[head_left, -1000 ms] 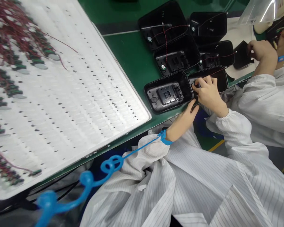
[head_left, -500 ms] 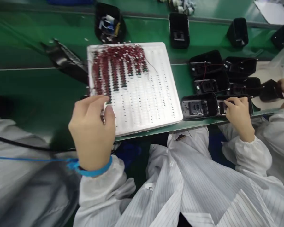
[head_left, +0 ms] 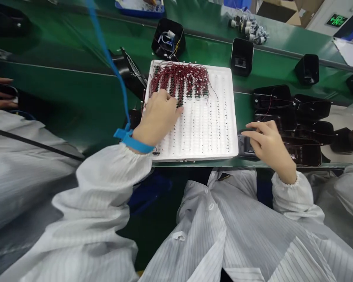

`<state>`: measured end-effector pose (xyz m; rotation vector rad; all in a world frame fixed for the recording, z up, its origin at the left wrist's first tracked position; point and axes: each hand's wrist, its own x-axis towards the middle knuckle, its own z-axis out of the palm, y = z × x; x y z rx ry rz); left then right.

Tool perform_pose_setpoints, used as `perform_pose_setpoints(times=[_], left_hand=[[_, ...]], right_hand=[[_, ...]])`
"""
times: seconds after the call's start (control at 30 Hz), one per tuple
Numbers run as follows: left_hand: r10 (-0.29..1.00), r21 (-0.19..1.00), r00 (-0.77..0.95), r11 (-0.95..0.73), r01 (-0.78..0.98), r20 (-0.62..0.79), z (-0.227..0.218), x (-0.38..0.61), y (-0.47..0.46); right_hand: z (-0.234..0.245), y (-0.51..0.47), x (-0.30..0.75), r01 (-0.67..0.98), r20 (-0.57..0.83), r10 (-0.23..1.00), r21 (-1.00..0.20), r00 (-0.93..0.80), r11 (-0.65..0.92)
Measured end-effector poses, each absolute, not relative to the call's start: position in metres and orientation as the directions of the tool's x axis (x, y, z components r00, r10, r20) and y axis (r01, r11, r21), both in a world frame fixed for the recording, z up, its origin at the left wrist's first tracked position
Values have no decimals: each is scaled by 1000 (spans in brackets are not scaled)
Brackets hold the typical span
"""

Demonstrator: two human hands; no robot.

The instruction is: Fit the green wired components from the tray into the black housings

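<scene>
Left hand [head_left: 157, 117] moved up onto wired parts [head_left: 179, 80], perhaps gripping.

A white plastic tray [head_left: 206, 133] dotted with dark specks carries dark red wires [head_left: 179, 78] on the green desk [head_left: 61, 90]; glossy black plastic shells [head_left: 308, 105] sit right; white pinstriped sleeve [head_left: 106, 184], blue wrist strap [head_left: 133, 141].
</scene>
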<state>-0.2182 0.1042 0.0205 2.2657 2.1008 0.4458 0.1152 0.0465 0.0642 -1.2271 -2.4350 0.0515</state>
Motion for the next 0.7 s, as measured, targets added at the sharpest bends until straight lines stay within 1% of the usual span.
perform_pose_setpoints(times=[0.1,0.2,0.27,0.4,0.47,0.53,0.6,0.63,0.7], left_hand=[[984,143,43,-68,987,170,15,-214,126],[978,146,47,-78,986,204,14,-212,131],[974,207,17,-66,976,227,16,-212,129],[958,436,-115,-12,900,263,32,-218,122],[926,508,-215,29,861,311,49,-219,113],[890,555,-272,26,831,365,70,-217,97],[896,610,-211,-80,789,390,89,-207,71],[880,593,-156,-163,789,449,97,-199,57],[879,524,115,-375,765,463,103,-179,26]], right_hand=[[54,38,112,728,330,774,-277,-541,627],[43,27,119,738,334,808,-340,-485,583],[37,22,125,751,341,830,-366,-442,550],[30,15,134,745,374,835,-395,-404,537],[30,13,134,721,399,833,-434,-383,540],[33,10,132,683,409,843,-504,-350,529],[37,6,127,621,397,863,-602,-314,503],[38,4,125,577,381,875,-658,-300,484],[40,-2,119,460,326,899,-776,-292,431]])
